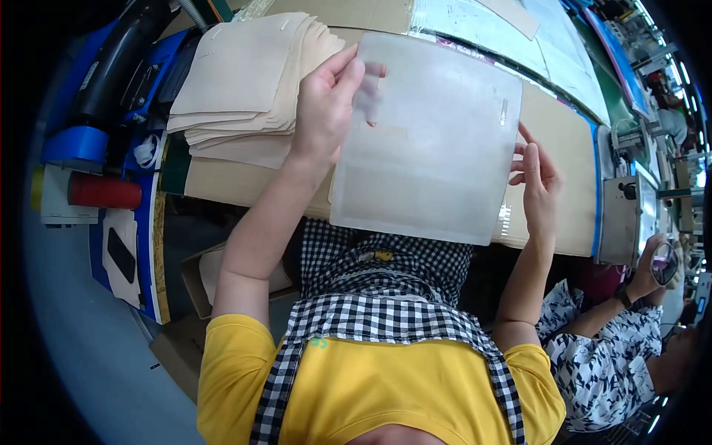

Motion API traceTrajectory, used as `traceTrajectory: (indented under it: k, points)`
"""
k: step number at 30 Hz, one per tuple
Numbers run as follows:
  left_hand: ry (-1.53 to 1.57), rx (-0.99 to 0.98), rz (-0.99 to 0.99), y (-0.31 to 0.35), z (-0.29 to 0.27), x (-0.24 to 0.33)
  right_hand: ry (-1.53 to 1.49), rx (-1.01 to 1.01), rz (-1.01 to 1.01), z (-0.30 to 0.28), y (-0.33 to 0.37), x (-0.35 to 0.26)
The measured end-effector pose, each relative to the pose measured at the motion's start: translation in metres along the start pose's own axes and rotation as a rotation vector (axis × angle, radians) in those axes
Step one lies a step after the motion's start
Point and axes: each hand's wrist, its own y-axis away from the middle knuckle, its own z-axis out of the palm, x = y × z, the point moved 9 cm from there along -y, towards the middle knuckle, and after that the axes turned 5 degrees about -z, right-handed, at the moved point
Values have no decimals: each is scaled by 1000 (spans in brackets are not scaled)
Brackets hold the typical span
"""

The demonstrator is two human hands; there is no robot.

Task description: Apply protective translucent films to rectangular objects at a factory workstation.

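Note:
A frosted, see-through plastic sheet (430,148) with a narrow slot near its right edge is held up at a tilt over the table's near side. My left hand (328,104) pinches its upper left edge, thumb in front and fingers showing blurred through the sheet. At the right edge is my right hand (540,178), its fingers loosely bent and apart; the fingertips meet or nearly meet the edge, and the thumb stands off the sheet. Left of the sheet lies a thick stack of beige sheets (233,74) with small slits, close to my left hand.
Brown cardboard (567,170) covers the table under the sheet. A black cylinder (122,59) on a blue machine and a red roll (104,191) stand left, near a dark phone (121,254). A co-worker in a patterned shirt (601,356) sits at right, holding a rounded object.

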Motion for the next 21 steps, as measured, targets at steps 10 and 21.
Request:
traceTrajectory:
  k: [10,21]
  points:
    - [-411,223,-104,21,-29,-30,123,-82,59,16,13,41]
    - [-1110,243,195,-15,-46,-36,338,-128,60,50,-8,55]
